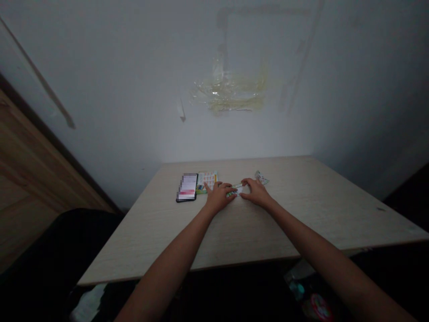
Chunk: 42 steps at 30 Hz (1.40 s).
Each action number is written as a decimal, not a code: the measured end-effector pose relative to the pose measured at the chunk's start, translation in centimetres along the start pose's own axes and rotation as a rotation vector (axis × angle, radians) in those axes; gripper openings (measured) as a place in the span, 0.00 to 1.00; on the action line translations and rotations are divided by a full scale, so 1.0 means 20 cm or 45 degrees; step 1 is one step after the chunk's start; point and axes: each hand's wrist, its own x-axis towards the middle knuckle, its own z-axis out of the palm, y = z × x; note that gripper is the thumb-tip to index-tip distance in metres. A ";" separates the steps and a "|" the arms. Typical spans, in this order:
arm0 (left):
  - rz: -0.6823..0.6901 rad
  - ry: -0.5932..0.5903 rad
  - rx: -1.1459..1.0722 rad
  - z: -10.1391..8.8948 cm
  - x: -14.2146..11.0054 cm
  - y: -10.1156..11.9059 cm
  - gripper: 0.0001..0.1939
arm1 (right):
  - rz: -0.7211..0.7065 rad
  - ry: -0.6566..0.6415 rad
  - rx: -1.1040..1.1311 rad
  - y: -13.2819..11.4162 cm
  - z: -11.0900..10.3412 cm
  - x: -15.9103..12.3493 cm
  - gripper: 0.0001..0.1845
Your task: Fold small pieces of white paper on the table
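A small white-and-green strip (236,190) lies on the table (295,223) between the hands, its long axis slanting from near left to far right, its far end pointing toward a crinkled wrapper (262,178). The left hand (219,198) and right hand (254,192) rest spread and palm-down, closing on it from either side, neither clearly nearer. Whether either pinches it, I cannot tell.

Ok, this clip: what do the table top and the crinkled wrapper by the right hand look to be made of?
The table top looks like wood-grain laminate or melamine: pale, low-sheen, with even, printed-looking streaks. The crinkled wrapper seems to be thin plastic film, or possibly foil, given its creases and slight glint, but it's too small to tell which.
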 end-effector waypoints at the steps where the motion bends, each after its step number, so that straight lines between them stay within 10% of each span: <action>1: 0.003 -0.001 0.001 0.00 0.00 0.00 0.15 | 0.000 0.001 0.002 0.00 0.00 0.00 0.29; 28: -0.006 0.060 -0.013 0.02 0.01 -0.01 0.14 | 0.007 0.100 0.538 0.03 0.00 0.02 0.10; 42: -0.039 0.030 0.010 0.02 0.02 0.00 0.14 | -0.084 0.074 0.313 0.02 0.00 0.03 0.07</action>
